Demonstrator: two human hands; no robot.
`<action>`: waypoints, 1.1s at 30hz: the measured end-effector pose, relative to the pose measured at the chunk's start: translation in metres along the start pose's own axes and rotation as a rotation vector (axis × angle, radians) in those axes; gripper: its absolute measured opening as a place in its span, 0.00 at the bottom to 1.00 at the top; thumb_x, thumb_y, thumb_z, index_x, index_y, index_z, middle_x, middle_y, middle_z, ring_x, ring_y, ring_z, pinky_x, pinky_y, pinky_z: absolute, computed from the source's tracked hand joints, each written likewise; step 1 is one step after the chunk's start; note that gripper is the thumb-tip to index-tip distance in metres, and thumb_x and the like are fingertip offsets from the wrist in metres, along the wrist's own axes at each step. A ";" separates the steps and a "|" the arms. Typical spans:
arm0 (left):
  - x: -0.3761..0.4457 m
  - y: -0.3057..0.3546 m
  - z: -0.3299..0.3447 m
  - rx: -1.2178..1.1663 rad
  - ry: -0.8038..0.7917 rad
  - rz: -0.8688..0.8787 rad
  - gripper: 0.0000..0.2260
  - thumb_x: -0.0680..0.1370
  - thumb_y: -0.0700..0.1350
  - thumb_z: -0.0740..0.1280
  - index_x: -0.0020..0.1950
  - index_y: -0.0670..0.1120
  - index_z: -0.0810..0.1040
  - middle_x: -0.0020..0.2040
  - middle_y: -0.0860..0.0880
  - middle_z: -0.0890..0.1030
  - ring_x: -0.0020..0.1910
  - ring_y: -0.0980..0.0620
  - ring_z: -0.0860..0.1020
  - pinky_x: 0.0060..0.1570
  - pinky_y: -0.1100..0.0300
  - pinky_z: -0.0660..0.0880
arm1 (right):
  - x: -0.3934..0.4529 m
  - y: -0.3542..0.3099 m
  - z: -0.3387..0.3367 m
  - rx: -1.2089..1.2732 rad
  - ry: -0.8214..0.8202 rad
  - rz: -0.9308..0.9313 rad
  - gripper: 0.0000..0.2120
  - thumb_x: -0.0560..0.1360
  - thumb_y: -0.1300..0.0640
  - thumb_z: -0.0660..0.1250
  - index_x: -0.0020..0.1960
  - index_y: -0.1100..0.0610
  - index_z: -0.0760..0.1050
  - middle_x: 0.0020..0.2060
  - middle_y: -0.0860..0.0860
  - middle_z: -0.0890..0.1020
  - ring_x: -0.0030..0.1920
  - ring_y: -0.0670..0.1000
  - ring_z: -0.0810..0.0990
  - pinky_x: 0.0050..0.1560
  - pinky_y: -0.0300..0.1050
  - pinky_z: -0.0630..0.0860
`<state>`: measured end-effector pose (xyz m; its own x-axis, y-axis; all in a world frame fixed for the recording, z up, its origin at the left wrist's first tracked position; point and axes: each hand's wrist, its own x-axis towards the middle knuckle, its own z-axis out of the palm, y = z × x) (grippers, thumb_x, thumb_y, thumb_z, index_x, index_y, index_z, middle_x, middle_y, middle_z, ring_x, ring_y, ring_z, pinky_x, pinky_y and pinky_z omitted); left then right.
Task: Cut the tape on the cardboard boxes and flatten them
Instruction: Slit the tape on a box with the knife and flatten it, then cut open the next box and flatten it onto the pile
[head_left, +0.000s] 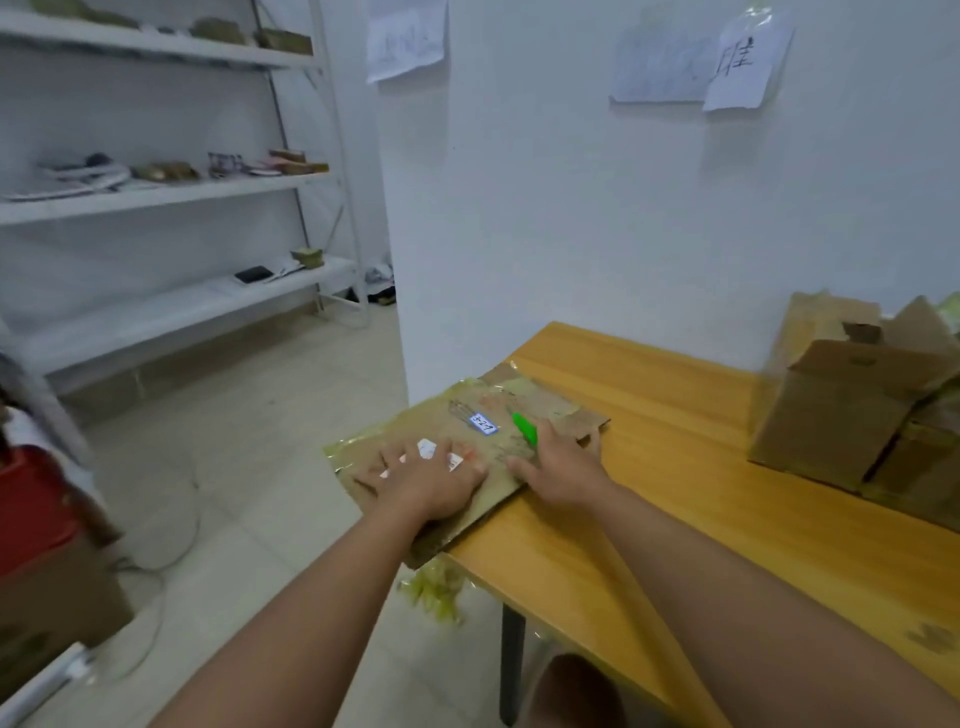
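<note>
A person's left hand (434, 480) pressed flat, fingers spread and straight, on a flattened cardboard box (467, 436) at the corner of a wooden table (675, 467). Just beside it, the right hand (558, 470) also rested on the cardboard while holding a green cutter (524, 428), whose tip pointed away from the wrist; how the fingers closed round the handle could not be made out. The box, glossy with yellowish tape and carrying a small blue label (483, 423) ahead of the left fingers, overhung the table's edge beneath the left palm. Well apart to the right of the hands, unflattened boxes (852, 410) stood against the white wall (597, 208). Off to the left, beyond the floor, stood white shelves (166, 192).
</note>
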<state>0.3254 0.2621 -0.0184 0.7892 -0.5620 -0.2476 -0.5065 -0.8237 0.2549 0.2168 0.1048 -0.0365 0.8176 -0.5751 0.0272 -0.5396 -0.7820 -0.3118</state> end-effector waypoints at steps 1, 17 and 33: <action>0.003 0.005 0.002 0.000 0.007 0.031 0.36 0.72 0.75 0.51 0.77 0.62 0.56 0.81 0.47 0.52 0.78 0.38 0.49 0.71 0.31 0.46 | 0.002 0.007 0.000 -0.016 -0.003 0.025 0.31 0.78 0.37 0.56 0.74 0.53 0.54 0.71 0.51 0.70 0.73 0.53 0.66 0.73 0.67 0.42; 0.036 0.102 0.054 0.081 0.009 0.459 0.36 0.77 0.72 0.47 0.81 0.56 0.44 0.81 0.48 0.39 0.79 0.44 0.38 0.75 0.45 0.38 | -0.018 0.077 -0.021 0.056 0.079 0.155 0.23 0.81 0.47 0.57 0.70 0.57 0.59 0.67 0.57 0.73 0.67 0.59 0.71 0.67 0.55 0.63; 0.135 0.139 0.053 0.074 0.065 0.490 0.35 0.79 0.69 0.46 0.81 0.53 0.45 0.81 0.45 0.39 0.79 0.45 0.36 0.76 0.50 0.35 | 0.089 0.119 -0.017 0.162 0.133 0.225 0.25 0.82 0.49 0.57 0.76 0.52 0.55 0.74 0.54 0.65 0.73 0.56 0.64 0.74 0.57 0.54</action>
<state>0.3431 0.0677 -0.0659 0.4716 -0.8800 -0.0556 -0.8444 -0.4689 0.2592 0.2222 -0.0436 -0.0549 0.6422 -0.7641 0.0616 -0.6563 -0.5896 -0.4709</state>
